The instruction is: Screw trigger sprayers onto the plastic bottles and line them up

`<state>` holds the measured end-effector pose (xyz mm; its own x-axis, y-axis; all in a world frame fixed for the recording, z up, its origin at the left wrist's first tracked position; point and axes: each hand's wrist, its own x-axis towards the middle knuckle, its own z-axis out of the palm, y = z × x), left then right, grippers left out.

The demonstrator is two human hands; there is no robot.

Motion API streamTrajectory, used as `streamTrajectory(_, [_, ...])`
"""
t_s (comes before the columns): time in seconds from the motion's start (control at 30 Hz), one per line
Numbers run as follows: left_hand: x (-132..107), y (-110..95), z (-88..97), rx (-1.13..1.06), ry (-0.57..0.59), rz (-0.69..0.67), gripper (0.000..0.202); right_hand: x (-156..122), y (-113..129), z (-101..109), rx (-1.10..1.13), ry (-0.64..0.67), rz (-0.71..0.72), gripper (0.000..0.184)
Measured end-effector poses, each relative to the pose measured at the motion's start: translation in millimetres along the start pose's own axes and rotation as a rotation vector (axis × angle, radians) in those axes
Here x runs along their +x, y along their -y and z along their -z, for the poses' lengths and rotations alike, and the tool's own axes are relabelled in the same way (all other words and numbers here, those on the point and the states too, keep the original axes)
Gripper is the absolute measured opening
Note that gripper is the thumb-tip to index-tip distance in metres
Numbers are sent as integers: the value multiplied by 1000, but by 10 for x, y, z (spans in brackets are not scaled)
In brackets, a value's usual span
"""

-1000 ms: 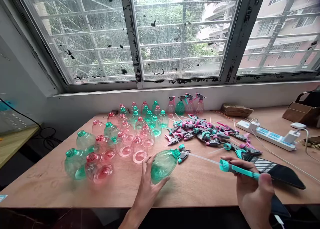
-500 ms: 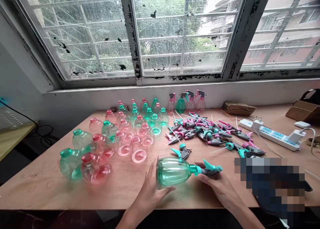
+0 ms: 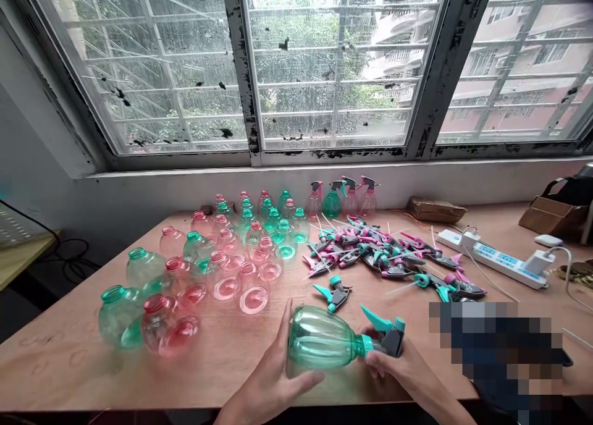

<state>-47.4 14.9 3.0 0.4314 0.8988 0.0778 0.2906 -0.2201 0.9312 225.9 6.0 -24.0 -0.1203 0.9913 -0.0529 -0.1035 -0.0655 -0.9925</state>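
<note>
Left hand (image 3: 273,375) cradles a green bottle (image 3: 319,338), right hand (image 3: 393,366) grips the trigger head (image 3: 386,335) at its neck; beyond them stand four finished sprayers (image 3: 345,196), with dozens of open bottles (image 3: 222,258) and loose heads (image 3: 380,252) left.

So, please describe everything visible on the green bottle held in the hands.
The bottle is clear green plastic, round-bodied with lengthwise ribs, and looks empty. It is held sideways over the table, base to the left. A spray head, grey with a teal trigger and collar, sits on its neck. The left hand cups the base; the right hand holds the spray head.
</note>
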Motion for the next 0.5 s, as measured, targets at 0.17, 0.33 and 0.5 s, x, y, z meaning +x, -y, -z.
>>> streamTrajectory(0.17, [15, 10, 20, -87, 14, 60, 104, -18, 41, -67, -39, -26, 69, 36])
streamTrajectory(0.33, [29, -1, 14, -8, -5, 8, 98, -21, 55, -80, -9, -91, 63, 40])
streamTrajectory(0.5, [-11, -19, 1, -151, 11, 24, 111, -21, 6, -58, 3, -89, 43, 45])
